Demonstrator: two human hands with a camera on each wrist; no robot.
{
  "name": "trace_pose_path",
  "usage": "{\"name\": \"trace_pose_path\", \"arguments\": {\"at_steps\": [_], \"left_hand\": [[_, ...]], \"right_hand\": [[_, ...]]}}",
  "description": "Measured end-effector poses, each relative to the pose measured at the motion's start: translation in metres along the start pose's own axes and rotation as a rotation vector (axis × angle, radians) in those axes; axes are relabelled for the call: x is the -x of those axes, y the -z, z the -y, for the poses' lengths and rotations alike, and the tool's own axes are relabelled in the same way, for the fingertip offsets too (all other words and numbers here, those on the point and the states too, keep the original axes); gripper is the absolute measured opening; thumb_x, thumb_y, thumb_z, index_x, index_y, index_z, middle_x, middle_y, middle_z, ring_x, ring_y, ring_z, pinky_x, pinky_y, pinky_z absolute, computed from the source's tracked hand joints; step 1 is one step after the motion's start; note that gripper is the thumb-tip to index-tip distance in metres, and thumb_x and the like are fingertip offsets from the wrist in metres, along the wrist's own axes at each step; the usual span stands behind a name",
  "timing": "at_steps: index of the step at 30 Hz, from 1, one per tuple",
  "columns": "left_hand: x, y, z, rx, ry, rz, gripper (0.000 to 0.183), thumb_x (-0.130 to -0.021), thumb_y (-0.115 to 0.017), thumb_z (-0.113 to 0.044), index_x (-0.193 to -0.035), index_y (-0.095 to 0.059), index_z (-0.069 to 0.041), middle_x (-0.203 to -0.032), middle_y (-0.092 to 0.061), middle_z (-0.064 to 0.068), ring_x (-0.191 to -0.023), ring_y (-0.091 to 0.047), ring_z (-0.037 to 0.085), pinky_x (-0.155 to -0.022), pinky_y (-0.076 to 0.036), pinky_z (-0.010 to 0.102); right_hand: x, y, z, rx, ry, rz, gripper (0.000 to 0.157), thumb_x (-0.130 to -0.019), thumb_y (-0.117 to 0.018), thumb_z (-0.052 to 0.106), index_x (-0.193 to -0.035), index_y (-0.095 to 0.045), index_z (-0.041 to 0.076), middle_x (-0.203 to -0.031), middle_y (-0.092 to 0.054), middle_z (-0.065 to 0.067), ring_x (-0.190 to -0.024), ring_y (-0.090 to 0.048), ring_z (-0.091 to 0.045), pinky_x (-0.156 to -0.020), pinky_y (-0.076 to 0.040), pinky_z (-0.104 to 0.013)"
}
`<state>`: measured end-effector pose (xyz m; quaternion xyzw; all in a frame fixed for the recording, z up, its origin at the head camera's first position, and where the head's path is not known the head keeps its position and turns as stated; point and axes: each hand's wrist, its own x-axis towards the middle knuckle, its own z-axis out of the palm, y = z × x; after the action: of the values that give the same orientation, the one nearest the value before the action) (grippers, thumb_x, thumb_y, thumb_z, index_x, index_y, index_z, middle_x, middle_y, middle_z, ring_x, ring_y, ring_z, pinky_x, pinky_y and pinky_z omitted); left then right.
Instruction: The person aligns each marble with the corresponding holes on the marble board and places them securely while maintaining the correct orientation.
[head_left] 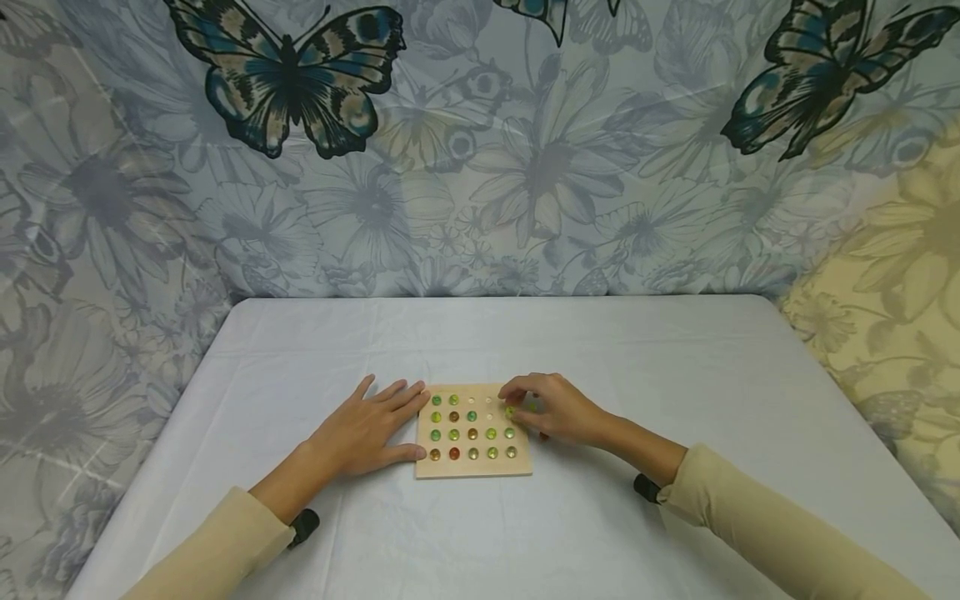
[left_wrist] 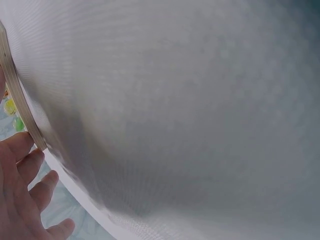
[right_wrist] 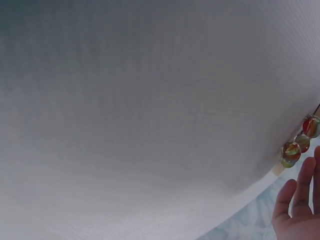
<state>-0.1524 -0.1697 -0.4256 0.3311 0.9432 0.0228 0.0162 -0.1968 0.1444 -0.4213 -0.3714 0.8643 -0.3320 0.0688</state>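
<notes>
A pale wooden board (head_left: 474,472) lies on the white table with rows of round hollows, most holding green, yellow, amber or red glass marbles (head_left: 453,454). Some hollows in its far rows are bare. My left hand (head_left: 360,429) rests spread at the board's left edge, fingertips and thumb touching it. Over the far right corner, my right hand (head_left: 558,410) bends its thumb and index finger round a green marble (head_left: 510,412); the fingers partly hide the contact. Loose marbles (right_wrist: 291,151) show by the board's right side, partly under that hand.
White cloth covers the table (head_left: 337,333) around the board. Behind and beside it hangs a curtain (head_left: 480,208) patterned with flowers and butterflies. A dark wrist device (head_left: 303,527) is worn at the left sleeve, another (head_left: 647,488) at the right.
</notes>
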Motion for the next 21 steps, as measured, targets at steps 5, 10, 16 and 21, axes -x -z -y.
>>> {"name": "trace_pose_path", "arguments": {"at_steps": [5,10,16,21], "left_hand": [[0.000,0.000,0.000,-0.010,0.001,0.007,0.080,-0.085,-0.039,-0.069,-0.146,-0.030,-0.017,-0.149,-0.029,0.001,-0.136,-0.029,0.024,-0.108,-0.014,0.058],[-0.001,0.000,0.000,-0.009,0.001,0.008,0.080,-0.085,-0.038,-0.069,-0.146,-0.030,-0.018,-0.149,-0.029,0.001,-0.136,-0.028,0.024,-0.108,-0.014,0.058],[-0.001,0.001,-0.001,-0.008,-0.001,0.008,0.080,-0.085,-0.038,-0.069,-0.146,-0.030,-0.018,-0.149,-0.029,0.001,-0.136,-0.029,0.024,-0.108,-0.014,0.058],[-0.001,0.001,0.000,-0.011,0.005,0.013,0.080,-0.085,-0.038,-0.069,-0.146,-0.030,-0.018,-0.149,-0.029,0.001,-0.136,-0.028,0.024,-0.108,-0.013,0.058]], "right_hand": [[-0.002,-0.001,0.002,0.008,-0.013,0.033,0.024,-0.083,-0.069,0.008,-0.107,-0.065,0.008,-0.095,-0.066,0.005,-0.088,-0.059,-0.009,-0.074,-0.051,-0.029],[-0.003,-0.001,0.003,0.013,-0.018,0.048,0.026,-0.082,-0.069,0.007,-0.107,-0.065,0.009,-0.096,-0.066,0.005,-0.090,-0.060,-0.008,-0.080,-0.050,-0.031],[-0.001,0.006,0.004,0.022,-0.032,0.034,0.027,-0.082,-0.070,0.009,-0.108,-0.065,0.009,-0.098,-0.067,0.004,-0.090,-0.059,-0.008,-0.081,-0.050,-0.032],[0.005,0.014,0.001,0.032,-0.041,-0.010,0.028,-0.080,-0.072,0.009,-0.108,-0.065,0.009,-0.099,-0.067,0.004,-0.090,-0.060,-0.011,-0.082,-0.049,-0.038]]}}
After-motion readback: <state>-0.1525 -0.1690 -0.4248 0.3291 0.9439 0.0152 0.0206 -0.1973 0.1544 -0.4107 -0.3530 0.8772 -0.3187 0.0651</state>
